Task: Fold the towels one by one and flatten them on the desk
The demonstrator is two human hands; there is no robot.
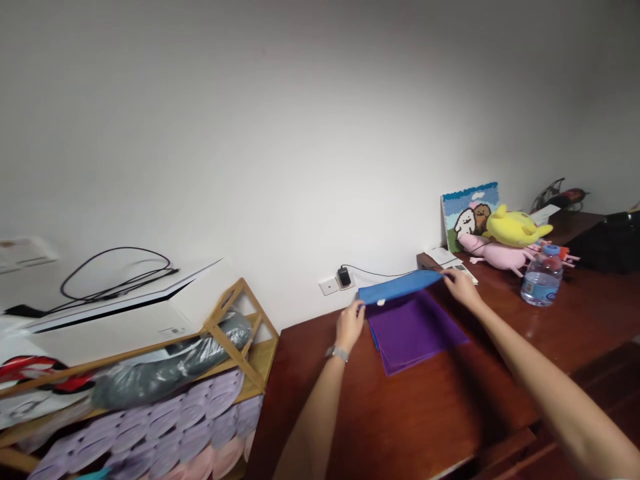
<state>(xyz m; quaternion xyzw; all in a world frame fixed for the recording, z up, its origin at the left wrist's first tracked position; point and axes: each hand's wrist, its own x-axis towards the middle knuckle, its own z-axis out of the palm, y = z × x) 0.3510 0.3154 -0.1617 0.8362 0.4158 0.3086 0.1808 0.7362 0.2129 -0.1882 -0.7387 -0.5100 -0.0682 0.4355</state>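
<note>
A thin piece that looks like cloth, with a blue part (400, 288) and a purple part (417, 333), is over the brown wooden desk. My left hand (351, 324), with a band on its wrist, is closed on the left corner of the blue part. At the far right corner, the fingers of my right hand (461, 287) pinch the same edge. Between my hands the blue strip is raised and tilted, with a small white tag under its edge. The purple part lies flat on the desk, and a sliver of blue shows beneath its left side.
To the right stand a water bottle (542, 277), a pink plush toy (503, 254), a yellow plush toy (515, 228) and a picture (467, 213) against the wall. A black charger (344, 275) is plugged in behind. Left of the desk is a wooden rack (260, 357) with packed goods.
</note>
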